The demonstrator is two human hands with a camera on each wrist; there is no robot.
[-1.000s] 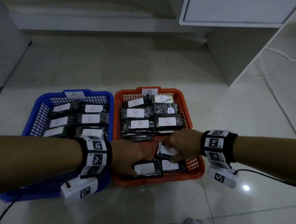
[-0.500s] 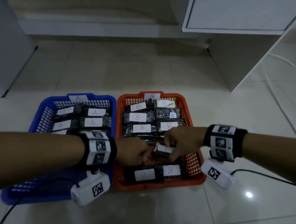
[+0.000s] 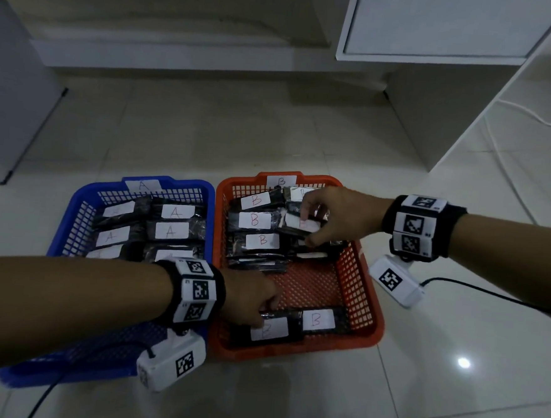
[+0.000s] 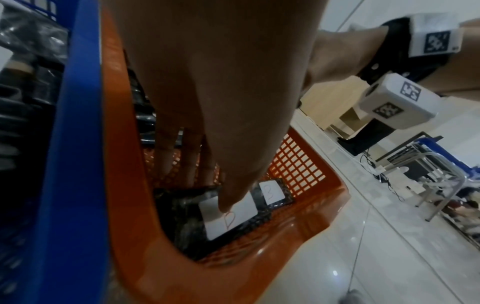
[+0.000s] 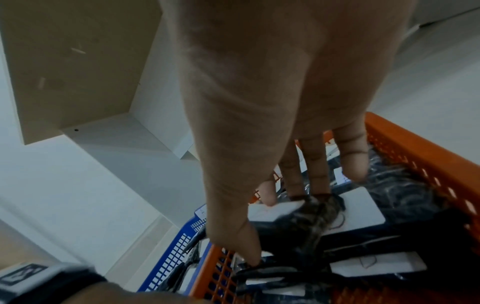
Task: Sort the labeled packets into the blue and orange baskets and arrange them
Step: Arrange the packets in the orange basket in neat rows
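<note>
Your right hand (image 3: 338, 218) pinches a black B packet (image 3: 300, 227) between thumb and fingers, over the stacked packets in the far right part of the orange basket (image 3: 364, 290). Your left hand (image 3: 248, 300) curls its fingers round the edge of another B packet (image 3: 270, 329), thumb on its white label, at the near end of that basket just beside one more B packet (image 3: 320, 319). The blue basket (image 3: 71, 224) stands touching the orange one on the floor (image 3: 450, 400) and holds the A packets (image 3: 171, 231) in rows.
</note>
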